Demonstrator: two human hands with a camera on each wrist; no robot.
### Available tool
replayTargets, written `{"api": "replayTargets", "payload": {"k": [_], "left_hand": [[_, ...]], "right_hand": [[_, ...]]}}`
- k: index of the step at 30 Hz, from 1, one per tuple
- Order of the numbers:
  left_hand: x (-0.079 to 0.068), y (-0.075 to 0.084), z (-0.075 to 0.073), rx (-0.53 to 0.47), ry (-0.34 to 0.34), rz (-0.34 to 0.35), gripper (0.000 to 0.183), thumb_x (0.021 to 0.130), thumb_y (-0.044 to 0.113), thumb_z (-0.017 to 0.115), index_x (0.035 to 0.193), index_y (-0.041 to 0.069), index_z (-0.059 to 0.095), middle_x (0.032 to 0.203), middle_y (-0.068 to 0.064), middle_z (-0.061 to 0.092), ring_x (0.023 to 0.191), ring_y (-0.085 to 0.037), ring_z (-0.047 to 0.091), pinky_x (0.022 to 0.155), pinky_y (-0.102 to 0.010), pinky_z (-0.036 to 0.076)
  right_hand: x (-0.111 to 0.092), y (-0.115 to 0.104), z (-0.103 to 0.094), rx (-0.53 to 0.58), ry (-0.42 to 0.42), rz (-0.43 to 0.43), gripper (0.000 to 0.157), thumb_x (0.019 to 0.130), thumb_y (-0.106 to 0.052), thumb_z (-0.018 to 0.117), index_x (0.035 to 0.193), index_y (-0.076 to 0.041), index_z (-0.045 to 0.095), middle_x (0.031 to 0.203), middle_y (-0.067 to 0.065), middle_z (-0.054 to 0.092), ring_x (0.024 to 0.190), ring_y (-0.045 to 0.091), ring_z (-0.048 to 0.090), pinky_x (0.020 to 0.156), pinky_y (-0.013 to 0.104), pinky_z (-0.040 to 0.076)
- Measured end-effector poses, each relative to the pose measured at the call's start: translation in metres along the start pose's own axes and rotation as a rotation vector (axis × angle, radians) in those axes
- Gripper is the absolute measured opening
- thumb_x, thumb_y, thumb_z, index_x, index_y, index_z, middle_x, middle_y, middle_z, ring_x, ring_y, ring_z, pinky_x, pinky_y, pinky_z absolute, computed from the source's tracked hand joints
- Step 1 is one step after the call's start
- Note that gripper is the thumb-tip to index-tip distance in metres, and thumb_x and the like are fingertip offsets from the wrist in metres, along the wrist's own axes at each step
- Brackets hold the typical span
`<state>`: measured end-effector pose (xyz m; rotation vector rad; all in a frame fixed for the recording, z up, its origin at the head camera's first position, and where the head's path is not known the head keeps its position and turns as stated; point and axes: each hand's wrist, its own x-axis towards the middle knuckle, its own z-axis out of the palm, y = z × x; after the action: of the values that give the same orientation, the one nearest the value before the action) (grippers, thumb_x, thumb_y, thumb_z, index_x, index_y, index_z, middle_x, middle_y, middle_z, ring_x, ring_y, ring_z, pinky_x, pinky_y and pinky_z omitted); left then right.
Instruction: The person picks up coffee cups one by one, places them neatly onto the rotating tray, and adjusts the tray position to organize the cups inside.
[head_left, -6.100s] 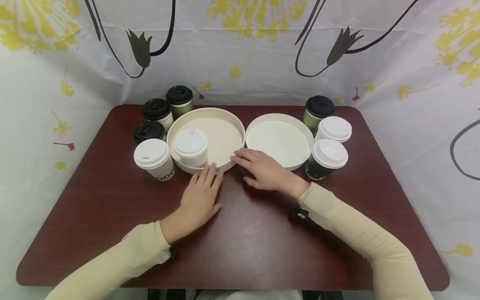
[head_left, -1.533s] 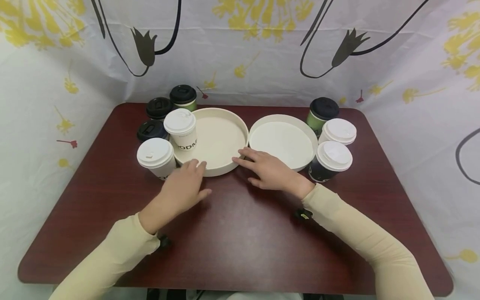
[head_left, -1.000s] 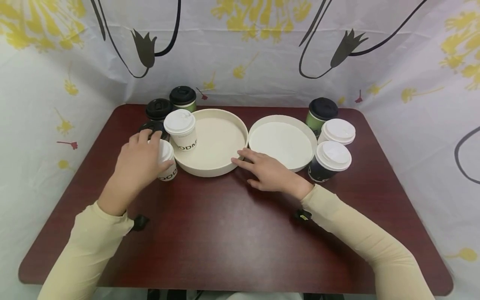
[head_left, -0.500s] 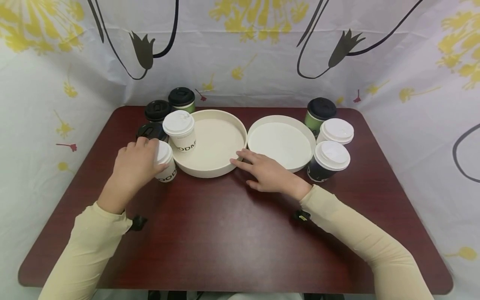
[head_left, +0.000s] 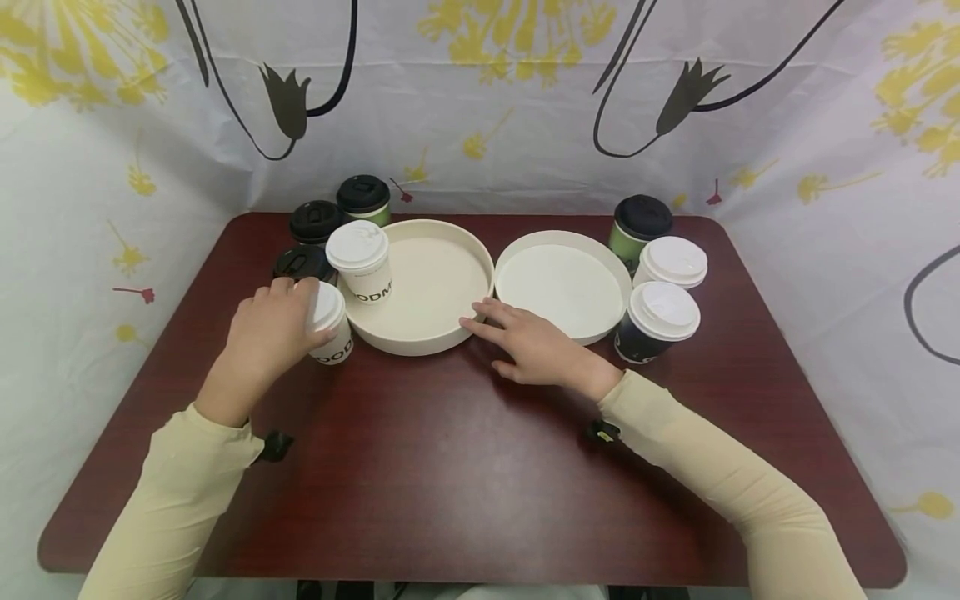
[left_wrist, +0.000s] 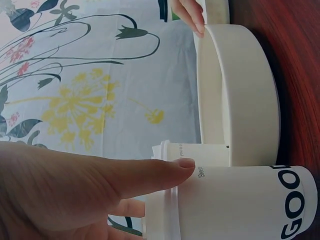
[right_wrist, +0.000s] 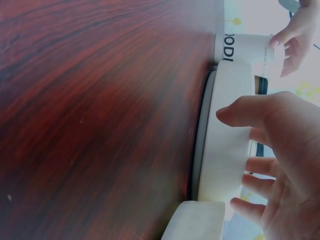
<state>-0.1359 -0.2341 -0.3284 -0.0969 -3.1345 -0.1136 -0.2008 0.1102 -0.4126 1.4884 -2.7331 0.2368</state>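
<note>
My left hand [head_left: 270, 329] grips a white paper coffee cup [head_left: 333, 343] with a white lid, which stands on the table left of the larger cream tray [head_left: 420, 343]. In the left wrist view the thumb [left_wrist: 172, 170] presses the cup wall just below the lid, with fingers behind it. A second white-lidded cup [head_left: 362, 271] stands upright inside that tray, at its left side. My right hand [head_left: 536, 346] has its fingers extended at the tray's right front rim; whether they all touch it is unclear. In the right wrist view the same tray [right_wrist: 227, 145] is beside the spread fingers.
Behind my left hand stand black-lidded cups, one [head_left: 303, 262] close to it, another [head_left: 316, 221] and a green one [head_left: 363, 197] farther back. A smaller round tray [head_left: 562, 283] adjoins on the right, flanked by a green cup [head_left: 633, 237] and two white-lidded cups [head_left: 663, 312].
The cup in the larger tray has shifted from the front to the back left. My left hand has left it, moved left and taken hold of the other white cup. My right hand has stayed.
</note>
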Motion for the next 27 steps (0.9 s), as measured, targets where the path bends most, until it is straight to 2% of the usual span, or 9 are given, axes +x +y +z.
{"api": "replayTargets", "payload": {"k": [7, 12, 22, 27], "left_hand": [[-0.001, 0.0, -0.001, 0.004, 0.016, -0.006, 0.075, 0.08, 0.033, 0.081, 0.135, -0.005, 0.046, 0.12, -0.036, 0.056, 0.104, -0.053, 0.057, 0.079, -0.063, 0.049], [-0.003, 0.002, -0.006, 0.025, 0.049, -0.001, 0.078, 0.077, 0.034, 0.083, 0.134, -0.005, 0.047, 0.119, -0.035, 0.057, 0.103, -0.053, 0.058, 0.078, -0.063, 0.049], [-0.011, 0.013, -0.027, 0.042, 0.133, 0.035, 0.078, 0.074, 0.035, 0.084, 0.132, -0.002, 0.049, 0.116, -0.033, 0.058, 0.1, -0.052, 0.057, 0.076, -0.062, 0.048], [-0.012, 0.024, -0.042, 0.041, 0.146, 0.067, 0.081, 0.072, 0.037, 0.086, 0.134, -0.001, 0.05, 0.116, -0.032, 0.06, 0.101, -0.051, 0.057, 0.076, -0.061, 0.047]], "right_hand": [[0.0, 0.0, 0.001, 0.001, 0.006, -0.001, 0.075, 0.087, -0.022, 0.071, 0.153, -0.02, 0.038, 0.155, 0.015, 0.04, 0.148, 0.03, 0.035, 0.117, 0.045, 0.037], [0.0, 0.001, 0.002, -0.005, 0.01, -0.002, 0.075, 0.087, -0.023, 0.071, 0.153, -0.02, 0.038, 0.155, 0.016, 0.041, 0.148, 0.031, 0.036, 0.117, 0.045, 0.037], [0.001, 0.002, 0.003, -0.012, 0.016, -0.008, 0.075, 0.086, -0.024, 0.072, 0.153, -0.02, 0.038, 0.155, 0.016, 0.041, 0.148, 0.031, 0.036, 0.117, 0.045, 0.038], [0.001, 0.002, 0.003, -0.01, 0.025, -0.011, 0.075, 0.086, -0.024, 0.072, 0.153, -0.02, 0.038, 0.155, 0.016, 0.041, 0.148, 0.032, 0.037, 0.117, 0.046, 0.038]]}}
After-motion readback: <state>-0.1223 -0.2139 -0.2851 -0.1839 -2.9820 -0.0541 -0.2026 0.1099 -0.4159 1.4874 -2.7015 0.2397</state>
